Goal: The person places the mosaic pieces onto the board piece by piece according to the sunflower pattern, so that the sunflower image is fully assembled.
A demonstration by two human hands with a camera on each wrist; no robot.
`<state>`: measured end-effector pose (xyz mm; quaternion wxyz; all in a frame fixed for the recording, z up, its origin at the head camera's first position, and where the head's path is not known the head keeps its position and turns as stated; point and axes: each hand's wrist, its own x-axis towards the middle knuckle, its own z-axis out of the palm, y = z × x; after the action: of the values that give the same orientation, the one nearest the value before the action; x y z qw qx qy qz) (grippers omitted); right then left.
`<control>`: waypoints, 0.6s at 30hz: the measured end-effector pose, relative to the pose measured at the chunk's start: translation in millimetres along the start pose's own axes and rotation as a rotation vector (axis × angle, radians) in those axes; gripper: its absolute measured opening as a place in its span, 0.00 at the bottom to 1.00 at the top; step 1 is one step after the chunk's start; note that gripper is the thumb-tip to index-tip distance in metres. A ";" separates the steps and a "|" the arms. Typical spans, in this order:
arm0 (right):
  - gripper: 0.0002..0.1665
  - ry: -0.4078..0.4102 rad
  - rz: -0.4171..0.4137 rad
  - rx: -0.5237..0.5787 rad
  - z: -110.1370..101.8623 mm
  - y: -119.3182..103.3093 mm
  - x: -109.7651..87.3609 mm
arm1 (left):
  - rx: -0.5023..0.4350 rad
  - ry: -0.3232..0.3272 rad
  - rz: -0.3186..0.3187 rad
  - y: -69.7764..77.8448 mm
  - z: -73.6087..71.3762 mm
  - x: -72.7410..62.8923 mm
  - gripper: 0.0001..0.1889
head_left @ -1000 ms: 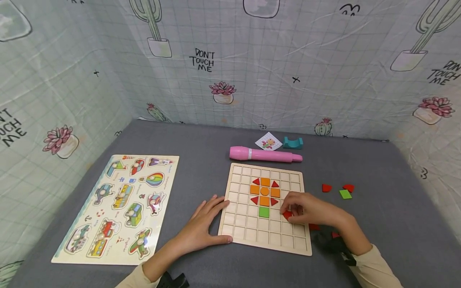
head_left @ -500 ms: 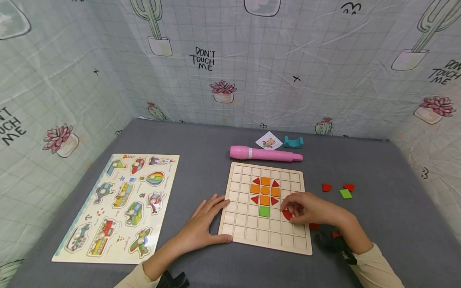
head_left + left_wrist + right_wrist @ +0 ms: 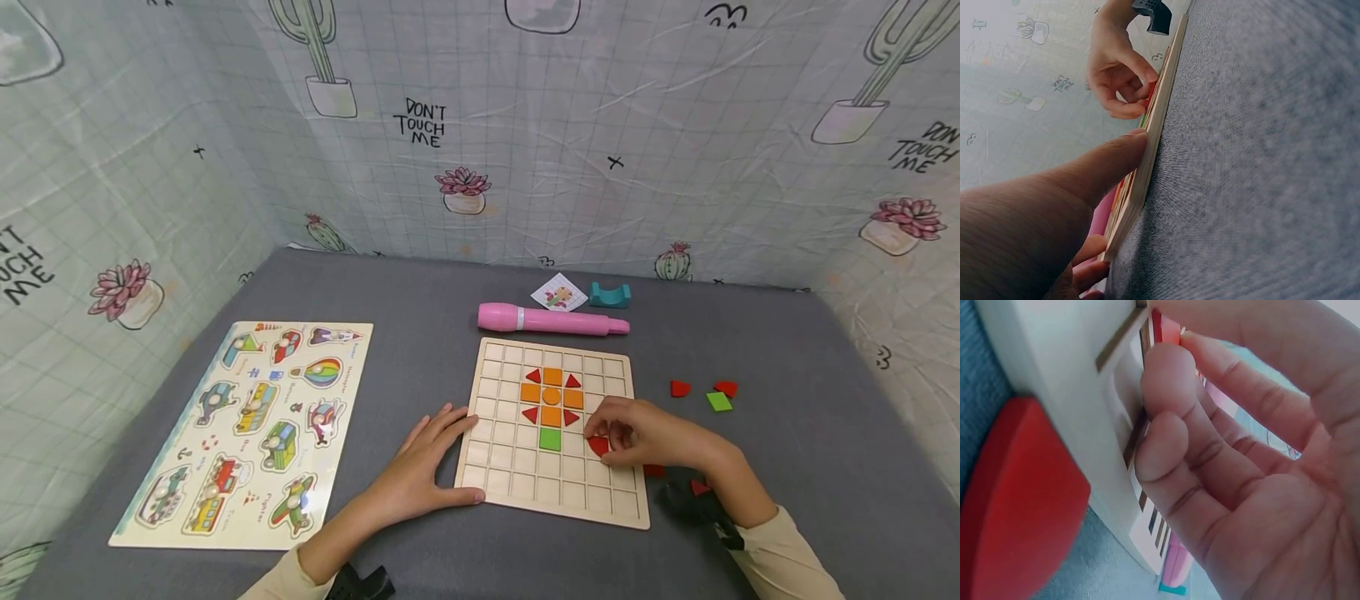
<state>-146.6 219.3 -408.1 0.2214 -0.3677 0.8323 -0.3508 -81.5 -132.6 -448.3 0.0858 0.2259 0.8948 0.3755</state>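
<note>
A wooden grid board (image 3: 517,479) lies on the grey table. My left hand (image 3: 427,467) rests against its left side, fingers spread on the edge and thumb (image 3: 1119,153) near the front corner. My right hand (image 3: 648,433) pinches a red rounded piece (image 3: 598,446) between thumb and fingertips, over the board's right half; in the right wrist view only part of this red piece (image 3: 1166,328) shows. Set in the grid are several orange squares (image 3: 552,377), an orange circle (image 3: 552,396), several small red triangles (image 3: 572,382) and a green square (image 3: 550,439).
Right of the board lie loose red pieces (image 3: 680,389) and a green piece (image 3: 718,402); one red piece (image 3: 1022,500) is close to the board's edge. Behind it are a pink pen-shaped object (image 3: 555,320), a card (image 3: 559,292) and a teal holder (image 3: 610,296). A picture puzzle (image 3: 247,442) lies left.
More of the red rounded piece shows under my right fingertips than a second ago. Both hands and the board have stayed practically in place.
</note>
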 end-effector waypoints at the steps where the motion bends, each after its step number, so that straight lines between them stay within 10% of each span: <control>1: 0.12 -0.001 0.003 0.002 0.3 -0.1 0.3 | 0.000 0.000 0.000 -0.1 0.2 -0.1 0.49; 18: 0.12 0.024 0.016 -0.030 1.7 -2.5 -0.1 | -0.008 0.012 0.008 -0.1 0.1 -0.5 0.49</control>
<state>-144.3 217.5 -407.3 0.2084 -0.3601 0.8431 -0.3408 -81.0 -132.8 -448.5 0.0799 0.2269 0.8928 0.3808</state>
